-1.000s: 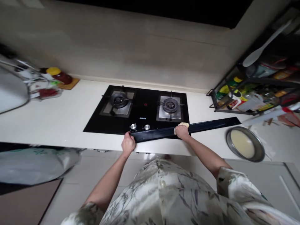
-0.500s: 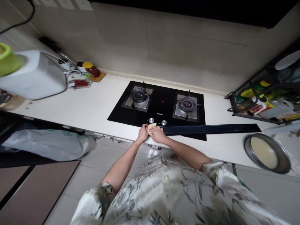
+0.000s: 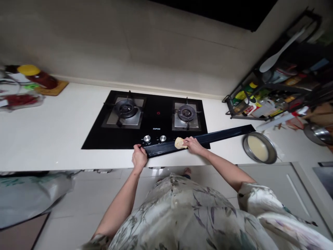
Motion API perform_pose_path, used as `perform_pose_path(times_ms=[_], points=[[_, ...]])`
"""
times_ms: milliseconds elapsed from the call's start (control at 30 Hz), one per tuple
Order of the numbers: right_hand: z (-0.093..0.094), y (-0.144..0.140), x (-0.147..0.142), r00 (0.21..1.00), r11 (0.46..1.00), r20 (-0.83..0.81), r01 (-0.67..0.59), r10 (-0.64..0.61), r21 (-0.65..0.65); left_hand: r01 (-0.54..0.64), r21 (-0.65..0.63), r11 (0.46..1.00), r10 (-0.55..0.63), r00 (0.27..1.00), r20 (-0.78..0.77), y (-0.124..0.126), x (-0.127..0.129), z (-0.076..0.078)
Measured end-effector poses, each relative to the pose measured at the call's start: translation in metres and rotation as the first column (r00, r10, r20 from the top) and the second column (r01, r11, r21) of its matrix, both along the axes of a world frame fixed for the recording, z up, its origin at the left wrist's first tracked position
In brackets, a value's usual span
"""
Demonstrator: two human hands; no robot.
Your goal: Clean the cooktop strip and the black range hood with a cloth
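Observation:
A long, dark, shallow trough-like strip (image 3: pixel 221 135) lies slantwise over the front of the black gas hob (image 3: pixel 104 139) and past its right edge. My left hand (image 3: pixel 139 157) is closed around the strip's left end. My right hand (image 3: pixel 194 144) pinches a pale yellow cloth (image 3: pixel 180 143) and presses it onto the strip, right of the middle of the hob's front. Two silver knobs, the nearer one being the left knob (image 3: pixel 147 139), sit just behind the strip.
A metal bowl of cloudy pale liquid (image 3: pixel 257 147) stands by the strip's right end. Behind it is a black rack (image 3: pixel 249 116) with bottles. At the left back are a yellow-lidded jar (image 3: pixel 43 78) and a bag of red food (image 3: pixel 23 100). A white counter (image 3: pixel 62 121) surrounds the hob.
My right hand has slid the cloth rightward along the strip, away from my left hand. The strip's right end has tilted farther back. The view has turned to the right.

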State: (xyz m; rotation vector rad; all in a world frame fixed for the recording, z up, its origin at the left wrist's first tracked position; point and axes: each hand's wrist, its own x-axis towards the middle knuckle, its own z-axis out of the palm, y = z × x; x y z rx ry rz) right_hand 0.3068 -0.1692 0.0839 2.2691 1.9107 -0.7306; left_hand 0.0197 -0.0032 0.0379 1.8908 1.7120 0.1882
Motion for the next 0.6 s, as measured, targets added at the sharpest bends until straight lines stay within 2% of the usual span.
perform_pose_path(times_ms=[167,333,500,600], points=[[0.005,-0.056,0.105,0.975,0.98,0.124,0.193,-0.187,-0.041,-0.036,0.054,0.998,0.041,0.995,-0.096,0.005,0.004,-0.001],[0.011,-0.102,0.223,0.897,0.919,0.249,0.39,-0.364,-0.063,-0.15,0.1,0.984,0.168,0.964,-0.206,0.005,0.012,0.004],[0.022,-0.125,0.337,0.716,0.779,0.385,0.627,-0.582,0.012,-0.252,0.139,0.958,0.285,0.901,-0.329,-0.001,0.022,0.016],[0.018,-0.132,0.383,0.613,0.688,0.419,0.725,-0.669,0.038,-0.37,0.158,0.915,0.402,0.815,-0.418,-0.003,0.029,0.02]])
